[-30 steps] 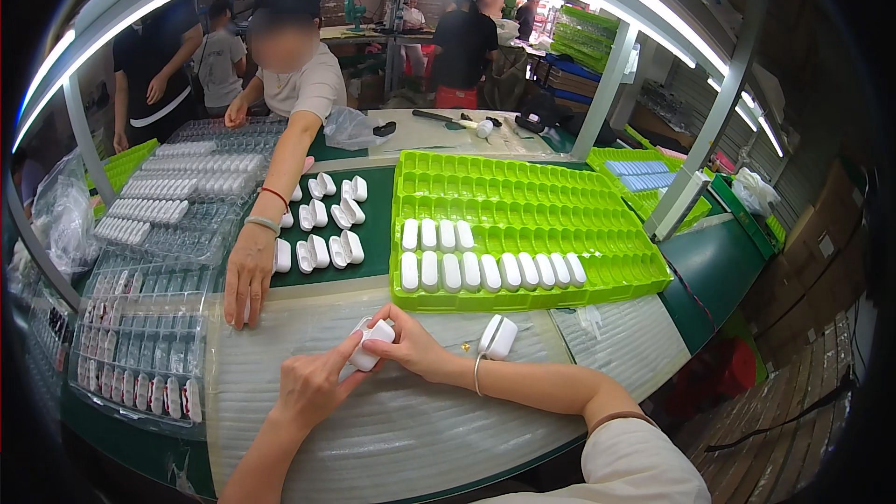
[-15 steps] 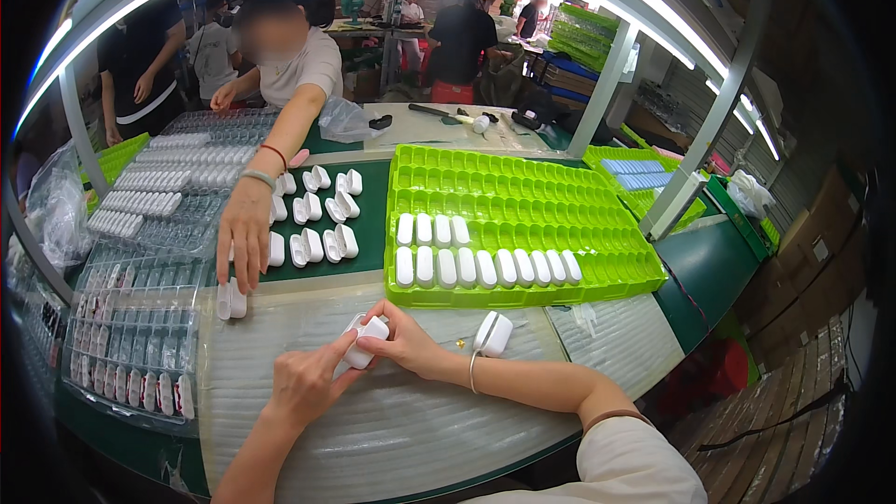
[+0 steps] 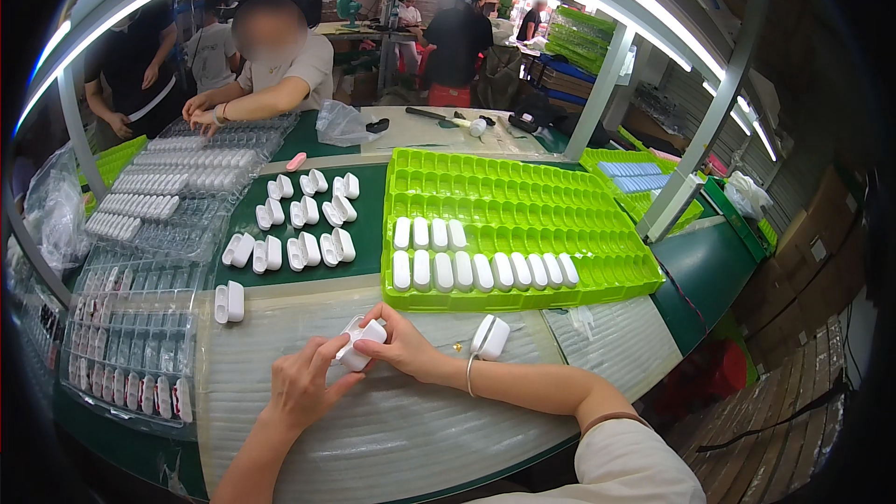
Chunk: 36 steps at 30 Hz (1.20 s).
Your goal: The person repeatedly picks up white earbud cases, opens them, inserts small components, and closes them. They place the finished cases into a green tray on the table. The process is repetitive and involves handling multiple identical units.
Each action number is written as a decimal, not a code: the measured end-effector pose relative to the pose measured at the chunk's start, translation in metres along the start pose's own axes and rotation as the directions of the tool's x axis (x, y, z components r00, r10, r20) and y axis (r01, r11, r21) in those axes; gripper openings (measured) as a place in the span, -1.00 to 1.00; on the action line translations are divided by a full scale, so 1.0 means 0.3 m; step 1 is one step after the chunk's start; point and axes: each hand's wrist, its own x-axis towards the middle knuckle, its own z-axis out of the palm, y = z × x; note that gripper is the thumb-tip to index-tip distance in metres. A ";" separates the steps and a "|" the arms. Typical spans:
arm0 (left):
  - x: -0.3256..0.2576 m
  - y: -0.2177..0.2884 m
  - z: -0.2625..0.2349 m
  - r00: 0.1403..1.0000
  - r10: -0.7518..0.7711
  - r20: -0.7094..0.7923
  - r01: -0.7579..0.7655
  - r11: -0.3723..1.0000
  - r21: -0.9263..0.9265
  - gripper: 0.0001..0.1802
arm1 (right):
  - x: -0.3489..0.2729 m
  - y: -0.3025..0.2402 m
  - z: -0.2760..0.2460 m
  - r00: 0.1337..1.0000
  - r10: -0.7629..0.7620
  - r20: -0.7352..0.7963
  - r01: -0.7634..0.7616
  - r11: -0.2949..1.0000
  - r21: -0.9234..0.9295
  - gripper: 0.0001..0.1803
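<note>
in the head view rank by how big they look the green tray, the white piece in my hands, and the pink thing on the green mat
1. green tray
2. white piece, though nearness to the camera enlarges it
3. pink thing

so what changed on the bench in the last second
The co-worker's arm that reached across the dark mat has pulled back; both of that person's hands are now at the clear trays at the far left. A pair of white cases now stands where that hand was. The left hand and right hand still hold the same white case; the green tray is unchanged.

White short sleeve (image 3: 635, 457), thin wrist bracelet (image 3: 469, 375)
</note>
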 end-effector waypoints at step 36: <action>0.016 -0.012 -0.001 0.983 0.078 -0.168 -0.089 0.994 -0.063 -0.50 | -0.001 0.014 -0.006 0.995 -0.090 -0.042 0.085 0.992 -0.098 -0.62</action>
